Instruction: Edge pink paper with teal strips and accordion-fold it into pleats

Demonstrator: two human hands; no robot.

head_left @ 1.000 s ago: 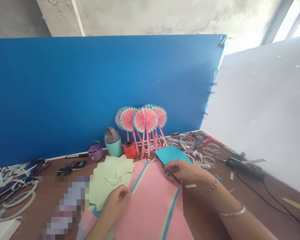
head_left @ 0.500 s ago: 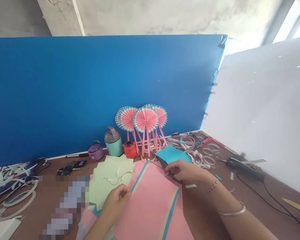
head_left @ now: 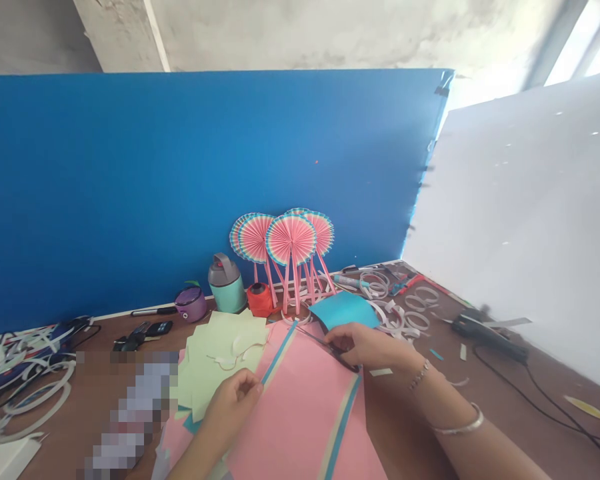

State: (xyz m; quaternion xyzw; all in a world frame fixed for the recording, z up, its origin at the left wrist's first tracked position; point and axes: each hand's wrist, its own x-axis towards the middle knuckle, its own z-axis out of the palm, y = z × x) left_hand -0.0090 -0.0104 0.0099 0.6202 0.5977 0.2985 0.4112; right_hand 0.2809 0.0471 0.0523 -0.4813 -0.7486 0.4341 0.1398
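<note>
My right hand (head_left: 365, 347) grips black-handled scissors (head_left: 323, 342), with the blades pointing left over the top edge of a pink paper sheet (head_left: 290, 413). A turquoise paper piece (head_left: 344, 310) lies just beyond the blades, and its lower edge is partly hidden by my hand. My left hand (head_left: 233, 403) pinches the pink sheet near its blue-and-cream stripe. Its fingertips are next to a stack of pale green paper (head_left: 220, 353), which has thin white paper curls on top.
Pink-and-teal paper fans (head_left: 291, 240) on sticks stand against a blue board (head_left: 180, 187). Nearby are a teal flask (head_left: 226, 283) and a red spool (head_left: 259, 300). White paper rings (head_left: 415, 310) and a black glue gun (head_left: 487, 335) lie on the brown table (head_left: 405, 433). A pixelated patch (head_left: 130, 413) hides part of the left foreground.
The scissors have swung from pointing up-left to a flatter leftward line along the pink sheet's top edge. The turquoise paper now lies flatter. My left hand has barely moved.
</note>
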